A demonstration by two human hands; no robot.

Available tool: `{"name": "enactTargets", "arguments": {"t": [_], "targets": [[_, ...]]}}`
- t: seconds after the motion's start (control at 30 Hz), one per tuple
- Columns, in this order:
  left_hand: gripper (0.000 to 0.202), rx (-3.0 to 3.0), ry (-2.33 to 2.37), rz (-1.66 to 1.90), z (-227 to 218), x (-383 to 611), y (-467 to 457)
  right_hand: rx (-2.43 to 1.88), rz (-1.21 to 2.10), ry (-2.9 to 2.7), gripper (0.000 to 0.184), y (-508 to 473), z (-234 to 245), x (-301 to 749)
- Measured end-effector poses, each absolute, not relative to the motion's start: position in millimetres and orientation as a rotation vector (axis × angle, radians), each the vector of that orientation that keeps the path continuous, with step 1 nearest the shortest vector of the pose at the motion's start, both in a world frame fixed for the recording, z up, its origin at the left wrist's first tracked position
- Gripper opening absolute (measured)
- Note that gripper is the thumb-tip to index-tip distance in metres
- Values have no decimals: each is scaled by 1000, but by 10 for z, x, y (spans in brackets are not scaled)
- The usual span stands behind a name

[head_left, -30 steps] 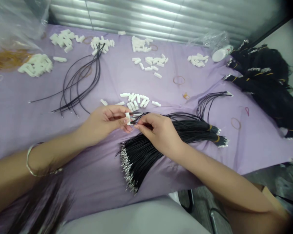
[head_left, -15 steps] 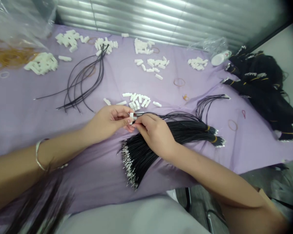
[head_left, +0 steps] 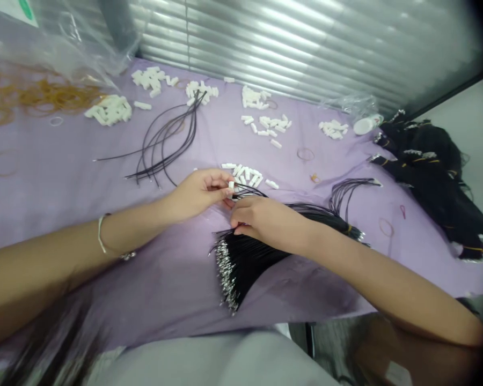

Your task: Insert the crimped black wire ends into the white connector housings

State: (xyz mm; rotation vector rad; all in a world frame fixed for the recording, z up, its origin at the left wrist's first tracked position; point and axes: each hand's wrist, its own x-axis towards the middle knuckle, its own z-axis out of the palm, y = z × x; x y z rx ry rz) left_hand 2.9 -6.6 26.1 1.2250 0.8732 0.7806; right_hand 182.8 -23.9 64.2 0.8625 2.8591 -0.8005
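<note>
My left hand (head_left: 199, 192) pinches a small white plastic connector (head_left: 231, 186) with black wires running out of it to the right. My right hand (head_left: 261, 220) rests curled on a thick bundle of black wires (head_left: 245, 257) whose metal-tipped ends fan out toward me; its fingertips press down at the bundle's near edge. A small heap of loose white connectors (head_left: 245, 173) lies just behind both hands on the purple cloth (head_left: 64, 182).
Several loose black wires (head_left: 165, 142) lie at the back left. More piles of white connectors (head_left: 108, 110) dot the far side. Rubber bands (head_left: 36, 96) and plastic bags sit far left. Finished black wire bundles (head_left: 430, 166) lie heaped at right. A corrugated metal wall stands behind.
The view has tilted and shifted. My right hand has dropped from the connector down onto the wire bundle. My left hand still holds the connector.
</note>
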Motion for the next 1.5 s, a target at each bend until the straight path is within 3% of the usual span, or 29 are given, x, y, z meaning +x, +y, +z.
{"name": "enactTargets", "arguments": {"t": [0.3, 0.47, 0.57, 0.73, 0.97, 1.23, 1.5], "targets": [[12, 1237, 870, 782, 268, 19, -80, 1061, -956, 2780, 7, -300, 681, 1803], [15, 1163, 860, 751, 273, 15, -89, 1635, -1634, 2630, 3, -388, 629, 1928], [15, 1148, 879, 769, 269, 13, -95, 1740, -2064, 2476, 14, -410, 518, 1968], [20, 1169, 857, 731, 277, -12, -107, 1777, -2270, 2566, 11, -418, 506, 1970], [20, 1190, 885, 787, 410, 22, -267, 2005, -1920, 2825, 9, -447, 625, 2013], [14, 1176, 952, 689, 440, 14, -347, 1791, -1436, 3115, 11, -421, 613, 2076], [12, 1201, 925, 678, 431, 4, -336, 1722, -1373, 3115, 12, -399, 632, 2088]]}}
